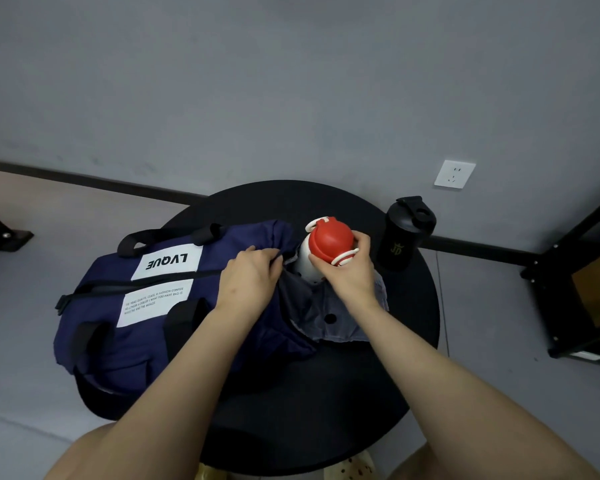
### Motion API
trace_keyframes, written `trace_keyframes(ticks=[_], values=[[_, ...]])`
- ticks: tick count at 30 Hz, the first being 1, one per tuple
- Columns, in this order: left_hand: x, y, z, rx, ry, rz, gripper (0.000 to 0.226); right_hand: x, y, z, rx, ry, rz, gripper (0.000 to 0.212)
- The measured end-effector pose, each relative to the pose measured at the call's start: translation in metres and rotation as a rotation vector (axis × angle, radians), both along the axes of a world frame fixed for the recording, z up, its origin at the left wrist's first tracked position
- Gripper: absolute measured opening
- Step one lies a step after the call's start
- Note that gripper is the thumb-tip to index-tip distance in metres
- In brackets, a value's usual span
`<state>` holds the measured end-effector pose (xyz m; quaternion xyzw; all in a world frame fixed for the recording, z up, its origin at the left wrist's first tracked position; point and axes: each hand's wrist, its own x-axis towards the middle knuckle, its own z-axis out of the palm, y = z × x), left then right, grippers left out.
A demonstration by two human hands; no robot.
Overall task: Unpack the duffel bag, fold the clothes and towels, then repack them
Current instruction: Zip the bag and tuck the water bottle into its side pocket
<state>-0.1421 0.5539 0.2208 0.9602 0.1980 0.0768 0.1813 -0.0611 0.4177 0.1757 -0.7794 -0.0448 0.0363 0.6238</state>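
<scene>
Presently the duffel bag point(146, 306) lies on its side across the left part of the round black table point(413, 341), overhanging the left edge, with its open end turned toward the table's centre. The left hand point(250, 278) grips the navy fabric at the mouth of the bag, fingers curled into the cloth. The right hand point(350, 268) is closed round a white bottle with a red lid point(329, 242), holding it upright at the bag's opening, its lower part hidden in the mouth. Grey lining or cloth point(326, 313) spills from the opening beneath the right wrist (whether this is a garment or the bag's own lining cannot be told). A black shaker bottle point(404, 233) stands upright near the far right edge of the table, apart from both hands.

Assessment: the work is at the unpacking stage, and no folded clothes or towels are in view. To do this step well, the left hand should keep the mouth spread and pinned down so that the bag does not drag toward the overhanging edge. The bottle wants lifting straight and upright, clear of the cloth, since its white loop could snag the fabric. Setting it beside the shaker, at the far right, would leave the near part of the table for folding.
</scene>
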Motion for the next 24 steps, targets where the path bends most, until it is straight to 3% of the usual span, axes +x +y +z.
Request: trace_keyframes(ticks=[16, 24], values=[[-0.003, -0.004, 0.006, -0.288, -0.259, -0.077, 0.02, -0.005, -0.018, 0.005, -0.207, -0.091, 0.278, 0.071], [-0.04, 0.0, 0.015, -0.391, -0.134, -0.299, 0.017, -0.03, -0.051, 0.01, -0.292, -0.046, 0.418, 0.072]])
